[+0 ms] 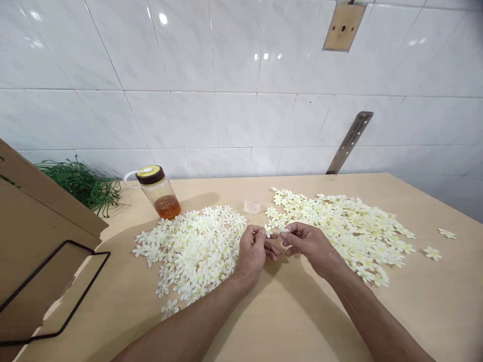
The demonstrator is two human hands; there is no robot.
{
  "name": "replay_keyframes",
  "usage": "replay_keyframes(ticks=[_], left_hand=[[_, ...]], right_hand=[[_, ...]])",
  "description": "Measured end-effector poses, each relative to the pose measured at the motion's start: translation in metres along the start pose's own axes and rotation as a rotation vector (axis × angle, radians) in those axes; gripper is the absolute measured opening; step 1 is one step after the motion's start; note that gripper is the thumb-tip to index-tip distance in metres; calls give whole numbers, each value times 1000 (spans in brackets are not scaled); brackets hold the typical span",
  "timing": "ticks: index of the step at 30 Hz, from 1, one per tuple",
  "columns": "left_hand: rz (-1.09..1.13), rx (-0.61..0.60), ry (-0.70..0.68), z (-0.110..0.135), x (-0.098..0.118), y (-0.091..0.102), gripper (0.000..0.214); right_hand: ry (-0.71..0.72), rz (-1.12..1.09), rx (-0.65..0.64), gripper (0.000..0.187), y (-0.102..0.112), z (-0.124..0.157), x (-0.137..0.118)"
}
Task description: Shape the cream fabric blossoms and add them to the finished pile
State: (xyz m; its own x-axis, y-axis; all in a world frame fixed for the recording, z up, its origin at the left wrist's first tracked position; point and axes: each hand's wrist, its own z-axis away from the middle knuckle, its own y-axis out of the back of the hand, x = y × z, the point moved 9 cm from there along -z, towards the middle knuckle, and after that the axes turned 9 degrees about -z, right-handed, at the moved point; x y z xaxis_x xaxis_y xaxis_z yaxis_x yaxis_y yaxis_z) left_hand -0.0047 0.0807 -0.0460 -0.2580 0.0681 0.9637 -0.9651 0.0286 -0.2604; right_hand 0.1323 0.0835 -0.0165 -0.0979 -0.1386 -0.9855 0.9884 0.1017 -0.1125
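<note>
We take the small clear cup (252,206) standing on the worktop (271,322) as our landmark. Nearer to us than the cup and a little to its right, our two hands work close together. Our left hand (251,249) makes a narrow pinch, holding a pale flower (268,231) between thumb and forefinger, with the other fingers curled loosely below. Our right hand (309,244), farther to the right of the cup, pinches a second flower (284,230) just beside the first; whether the two blossoms touch, we cannot tell. To the left of the cup and nearer to us, we have a dense heap of white flowers (199,246); to the right of the cup lies a flatter spread of yellowish flowers (350,226), with two stray flowers (432,253) well apart from the cup beyond it. Left of the cup stands a bottle (160,196) holding amber liquid under a dark and yellow lid. Farther left of the cup we see green artificial-looking foliage (81,183), a cardboard panel (41,216) and a black wire frame (85,291). Behind the cup rises a tiled wall (234,120), bearing a metal strip (350,142) to the cup's right.
</note>
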Motion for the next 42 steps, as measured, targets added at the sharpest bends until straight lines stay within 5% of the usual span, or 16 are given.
replay_keyframes(ticks=[6,21,28,42], left_hand=[[-16,-2,-4,0,-1,0,29],[-31,-5,23,1,-2,-3,31],[-37,-28,0,2,2,-5,28],[-56,-3,21,-1,0,-4,30]], right_hand=[[-41,-90,-180,35,-21,7,-6],[122,7,34,34,-1,6,-19],[131,88,20,30,-6,8,-25],[-30,-240,-93,32,-17,9,-19]])
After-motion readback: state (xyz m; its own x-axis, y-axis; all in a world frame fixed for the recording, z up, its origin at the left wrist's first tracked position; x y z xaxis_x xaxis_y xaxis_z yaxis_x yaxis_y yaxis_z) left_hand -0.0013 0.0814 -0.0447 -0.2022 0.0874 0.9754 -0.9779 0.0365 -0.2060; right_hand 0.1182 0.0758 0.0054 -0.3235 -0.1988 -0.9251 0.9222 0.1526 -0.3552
